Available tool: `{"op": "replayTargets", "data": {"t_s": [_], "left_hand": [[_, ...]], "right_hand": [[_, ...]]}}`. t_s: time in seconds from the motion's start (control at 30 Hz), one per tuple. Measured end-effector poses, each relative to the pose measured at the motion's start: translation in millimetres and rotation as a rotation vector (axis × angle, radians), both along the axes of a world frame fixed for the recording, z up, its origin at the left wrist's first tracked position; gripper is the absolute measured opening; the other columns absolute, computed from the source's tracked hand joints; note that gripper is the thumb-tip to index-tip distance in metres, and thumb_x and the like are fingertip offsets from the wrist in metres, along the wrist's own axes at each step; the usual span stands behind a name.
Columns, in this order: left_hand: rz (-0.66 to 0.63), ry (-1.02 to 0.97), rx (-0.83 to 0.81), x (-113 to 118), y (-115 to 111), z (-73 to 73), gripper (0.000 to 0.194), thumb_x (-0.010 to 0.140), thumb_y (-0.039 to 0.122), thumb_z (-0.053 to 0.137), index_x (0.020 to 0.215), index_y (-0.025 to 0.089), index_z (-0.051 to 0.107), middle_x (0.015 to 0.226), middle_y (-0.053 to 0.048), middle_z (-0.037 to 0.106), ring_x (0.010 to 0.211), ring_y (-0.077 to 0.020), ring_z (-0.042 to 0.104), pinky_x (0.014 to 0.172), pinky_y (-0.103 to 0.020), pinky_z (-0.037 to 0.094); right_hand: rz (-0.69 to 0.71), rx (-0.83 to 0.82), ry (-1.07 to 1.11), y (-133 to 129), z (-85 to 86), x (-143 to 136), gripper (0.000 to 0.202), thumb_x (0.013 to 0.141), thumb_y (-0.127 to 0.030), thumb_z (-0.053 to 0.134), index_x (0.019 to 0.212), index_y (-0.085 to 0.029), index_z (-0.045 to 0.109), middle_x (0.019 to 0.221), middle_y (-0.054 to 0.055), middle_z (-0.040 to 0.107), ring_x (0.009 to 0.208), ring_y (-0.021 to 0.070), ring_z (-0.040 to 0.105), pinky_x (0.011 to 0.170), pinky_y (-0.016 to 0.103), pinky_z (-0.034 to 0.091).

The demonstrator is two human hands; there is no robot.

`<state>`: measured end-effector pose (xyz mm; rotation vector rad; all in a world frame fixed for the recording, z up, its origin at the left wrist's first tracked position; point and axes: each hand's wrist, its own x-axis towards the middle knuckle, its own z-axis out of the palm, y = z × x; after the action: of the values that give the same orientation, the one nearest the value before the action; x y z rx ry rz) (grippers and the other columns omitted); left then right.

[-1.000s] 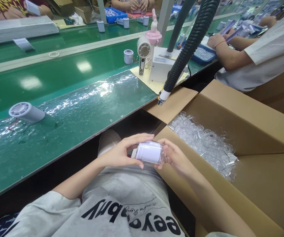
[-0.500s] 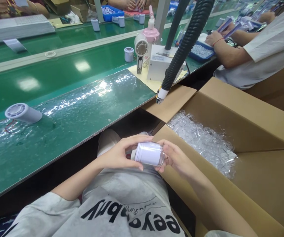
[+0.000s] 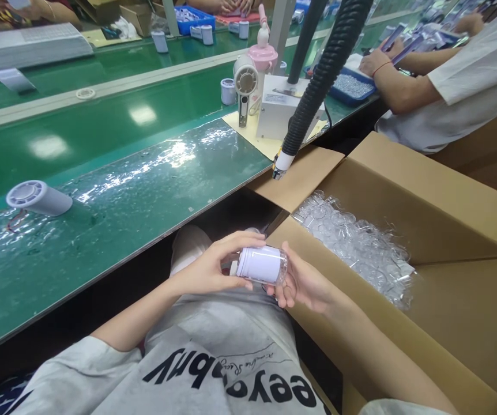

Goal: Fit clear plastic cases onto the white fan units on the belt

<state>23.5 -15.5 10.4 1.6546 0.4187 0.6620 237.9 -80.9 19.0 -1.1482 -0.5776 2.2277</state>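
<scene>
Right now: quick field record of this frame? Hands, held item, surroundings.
left hand: grips the white cylinder at its left end
right hand: cups the cylinder's clear right end
cylinder pose: on its side, over the lap
cardboard box: open, at the right, holds clear plastic parts
green bench: second white cylinder on its side
black hose: hangs over the box flap
co-worker's arm: far right

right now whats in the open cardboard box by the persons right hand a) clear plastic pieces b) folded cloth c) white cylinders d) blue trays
a: the cardboard box beside the right hand holds a heap of clear plastic pieces.
</scene>
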Motion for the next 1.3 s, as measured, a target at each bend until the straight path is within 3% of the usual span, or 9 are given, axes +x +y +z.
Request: {"op": "replayTargets", "data": {"t_s": [0.13,0.23,0.3,0.4,0.47,0.67,0.87,1.0,1.3], "left_hand": [[0.035,0.025,-0.114,0,-5,7.8,0.060,0.074,0.022,0.079,0.129,0.025,0.055,0.130,-0.011,0.057,0.113,-0.0240,0.061,0.094,-0.034,0.052],[0.041,0.018,-0.234,0,-8,10.8,0.059,0.074,0.022,0.078,0.128,0.026,0.054,0.129,-0.009,0.057,0.108,-0.0220,0.063,0.090,-0.030,0.053],[0.043,0.020,-0.276,0,-9,10.5,0.059,0.074,0.021,0.079,0.128,0.027,0.055,0.127,-0.008,0.057,0.107,-0.0214,0.063,0.089,-0.029,0.053],[0.024,0.004,-0.307,0,-7,8.5,0.060,0.075,0.021,0.078,0.129,0.028,0.055,0.124,-0.007,0.060,0.103,-0.0196,0.065,0.087,-0.028,0.054],[0.003,-0.010,-0.307,0,-5,7.7,0.062,0.075,0.021,0.078,0.131,0.029,0.054,0.127,-0.007,0.060,0.104,-0.0204,0.065,0.088,-0.030,0.054],[-0.126,0.033,-0.304,-6,2,8.4,0.076,0.075,0.017,0.078,0.142,0.029,0.047,0.145,-0.012,0.050,0.126,-0.0260,0.056,0.101,-0.037,0.050],[-0.181,0.076,-0.557,-9,-2,3.1,0.077,0.079,0.021,0.075,0.146,0.031,0.039,0.126,-0.010,0.063,0.111,-0.0226,0.065,0.093,-0.035,0.052],[-0.165,0.050,-0.621,-8,-4,-1.0,0.078,0.076,0.019,0.078,0.144,0.032,0.042,0.118,-0.008,0.066,0.109,-0.0227,0.065,0.091,-0.034,0.052],[-0.186,0.016,-0.652,-8,-5,-5.9,0.079,0.076,0.016,0.078,0.144,0.038,0.044,0.131,-0.006,0.061,0.109,-0.0187,0.064,0.094,-0.031,0.050]], "right_hand": [[0.013,0.228,-0.174,-6,-4.8,2,0.056,0.102,-0.056,0.022,0.090,-0.014,0.058,0.061,0.006,0.066,0.043,0.0130,0.062,0.037,0.017,0.049],[-0.124,0.692,-0.567,-10,-9.0,5,0.018,0.097,-0.031,0.047,0.110,-0.020,0.053,0.098,0.010,0.071,0.078,0.0202,0.071,0.067,0.034,0.062],[-0.181,1.099,-0.743,-11,-10.7,8,0.032,0.090,-0.016,0.055,0.121,-0.025,0.049,0.134,0.012,0.057,0.113,0.0250,0.063,0.094,0.046,0.055],[-0.078,1.493,-0.748,-10,-10.5,14,0.045,0.088,-0.006,0.055,0.125,-0.031,0.054,0.149,0.007,0.044,0.133,0.0267,0.047,0.107,0.049,0.046],[-0.036,1.421,-0.693,-11,-9.8,16,0.048,0.088,-0.008,0.060,0.128,-0.034,0.056,0.146,0.005,0.048,0.132,0.0265,0.049,0.106,0.046,0.047],[-0.094,0.761,-0.275,-14,-11.3,13,0.053,0.086,-0.038,0.072,0.135,-0.032,0.052,0.136,0.007,0.057,0.116,0.0264,0.062,0.093,0.039,0.056],[-0.072,0.833,-0.416,-13,-3.5,10,0.045,0.078,-0.030,0.080,0.122,-0.033,0.068,0.127,0.004,0.064,0.099,0.0227,0.067,0.082,0.033,0.059],[-0.087,0.713,-0.350,-13,0.1,9,0.048,0.079,-0.033,0.079,0.125,-0.030,0.066,0.104,0.004,0.072,0.071,0.0164,0.067,0.064,0.027,0.058],[-0.096,0.601,-0.278,-14,-0.2,7,0.052,0.074,-0.023,0.083,0.122,-0.034,0.068,0.106,0.001,0.073,0.090,0.0192,0.068,0.079,0.029,0.056]]}}
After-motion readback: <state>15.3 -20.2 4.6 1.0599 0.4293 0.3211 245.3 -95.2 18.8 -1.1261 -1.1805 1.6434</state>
